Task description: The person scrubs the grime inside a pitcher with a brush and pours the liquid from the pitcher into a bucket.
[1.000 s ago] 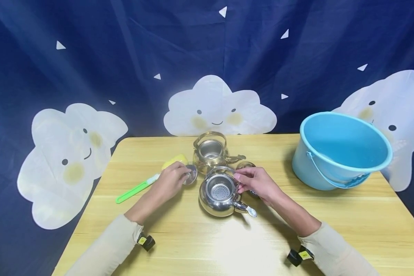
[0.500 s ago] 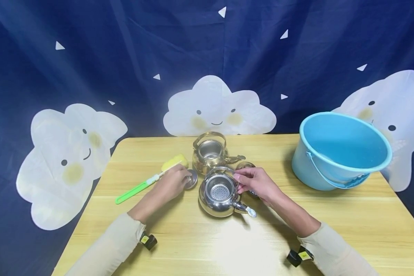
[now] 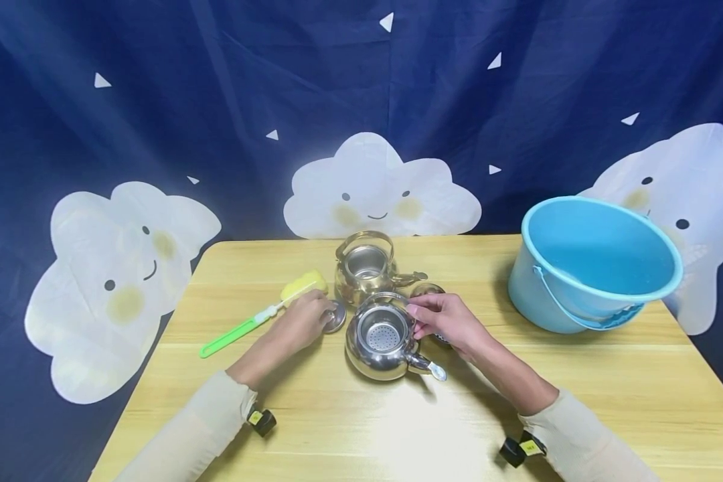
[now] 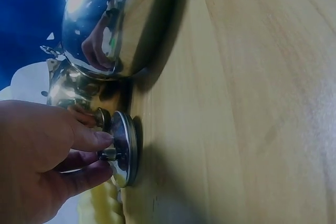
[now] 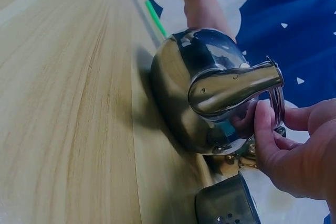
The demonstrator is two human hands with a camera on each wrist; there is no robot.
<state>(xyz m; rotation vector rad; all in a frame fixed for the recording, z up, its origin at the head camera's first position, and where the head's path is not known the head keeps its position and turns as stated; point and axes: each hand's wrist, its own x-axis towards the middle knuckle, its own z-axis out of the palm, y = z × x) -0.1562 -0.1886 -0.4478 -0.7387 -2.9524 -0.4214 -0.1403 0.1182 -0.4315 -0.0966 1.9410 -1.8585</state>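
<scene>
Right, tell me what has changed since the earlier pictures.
The left hand has come down with the metal lid, which now lies flatter, at or just above the table; more of the yellow sponge shows. Nothing was visibly let go. The right hand still holds the silver teapot; the gold teapot and blue bucket stayed put.

Light wood-grain table point(image 3: 301, 428). Far right, blue bucket point(image 3: 530, 288), upright. Middle, silver teapot point(image 3: 367, 356); gold teapot point(image 3: 352, 288) just beyond. Right of silver teapot, perforated metal cup point(image 5: 223, 203), partly hidden. Left, green-handled yellow brush point(image 3: 241, 334). Between brush and silver teapot, small metal lid point(image 3: 337, 316); contact with table unclear.
</scene>
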